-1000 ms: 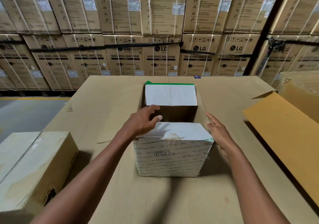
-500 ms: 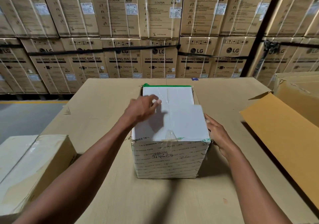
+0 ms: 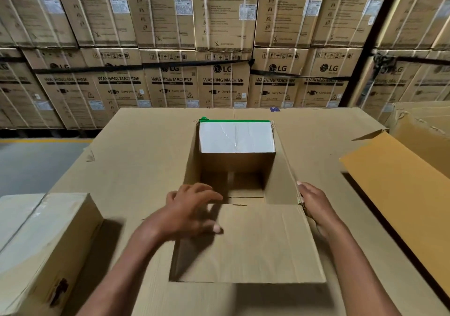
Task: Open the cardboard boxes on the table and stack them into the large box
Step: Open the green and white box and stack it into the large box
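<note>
Wall of stacked washing-machine cartons (image 3: pixel 224 48) fills the background well beyond the fingers, print blurred toward the edges, black straps across them. Below, the cardboard-covered table (image 3: pixel 136 160) spreads out under both hands. Off to the right of the right hand, the large box (image 3: pixel 399 194) is cut off by the frame edge, one tan flap showing, its inside out of sight. Left of the left hand sits a closed taped box (image 3: pixel 46 245), only partly in frame, contents hidden. Dead centre, the open box (image 3: pixel 237 169): near flap folded toward the camera, far flap standing with a white face and green tape along its top edge, and the inside shows only shadowed cardboard bottom as far as can be seen. Left hand (image 3: pixel 192 211) is smeared with motion blur, fingers (image 3: pixel 214 229) loosely spread over the near flap's left corner; touching or just above, hard to call. Right hand (image 3: pixel 314 203) lies against the box's right near corner, fingers together; its fingertips are hidden behind the cardboard edge.
</note>
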A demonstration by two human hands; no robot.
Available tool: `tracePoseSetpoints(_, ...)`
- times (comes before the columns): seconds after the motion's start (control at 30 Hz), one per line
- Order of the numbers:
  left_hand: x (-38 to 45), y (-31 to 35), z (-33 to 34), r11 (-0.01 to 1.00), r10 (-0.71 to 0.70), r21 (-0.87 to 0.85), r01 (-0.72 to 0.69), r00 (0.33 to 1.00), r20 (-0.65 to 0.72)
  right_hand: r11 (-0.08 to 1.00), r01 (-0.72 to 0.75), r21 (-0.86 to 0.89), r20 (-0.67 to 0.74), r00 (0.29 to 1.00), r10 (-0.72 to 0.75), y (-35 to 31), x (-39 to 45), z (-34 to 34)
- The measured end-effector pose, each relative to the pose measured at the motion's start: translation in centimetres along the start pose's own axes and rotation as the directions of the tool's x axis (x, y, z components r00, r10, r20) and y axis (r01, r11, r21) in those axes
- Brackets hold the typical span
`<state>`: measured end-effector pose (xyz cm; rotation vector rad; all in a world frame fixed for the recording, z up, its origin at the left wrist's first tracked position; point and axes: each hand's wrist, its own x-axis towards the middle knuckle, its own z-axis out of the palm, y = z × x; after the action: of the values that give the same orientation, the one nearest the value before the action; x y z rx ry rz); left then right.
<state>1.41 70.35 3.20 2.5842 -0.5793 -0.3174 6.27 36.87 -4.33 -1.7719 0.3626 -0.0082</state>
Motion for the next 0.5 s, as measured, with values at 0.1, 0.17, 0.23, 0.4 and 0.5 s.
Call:
tracePoseSetpoints(0.1,1.1,-0.7,3.3,0.965,-0.049,0.253,0.072,0.994,-0.097,0.973,0.127,-0.194,-0.158,0.975,-0.159,-1.4,-1.9,0.4)
tracePoseSetpoints(0.17,1.4,-0.9,4.4,0.938,-0.047,0.326,0.115,0.977,-0.209,0.896,0.269,-0.354,-0.137,0.933,-0.334,-2.8,-4.2,1.2)
tracePoseSetpoints(0.23,1.5,-1.0,5.3,0.932,-0.02,0.339,0.13,0.951,-0.309,0.748,0.408,-0.523,0.088,0.899,-0.429,-3.6,-6.2,2.3)
tracePoseSetpoints(0.4,1.5,-1.4,6.1,0.933,0.029,0.339,0.12,0.914,-0.404,0.538,0.454,-0.71,0.322,0.889,-0.325,-3.4,-7.0,3.8)
tracePoseSetpoints(0.5,1.4,-0.5,4.9,0.96,-0.03,0.253,0.124,0.938,-0.344,0.544,0.432,-0.719,0.263,0.894,-0.363,-3.2,-6.9,3.7)
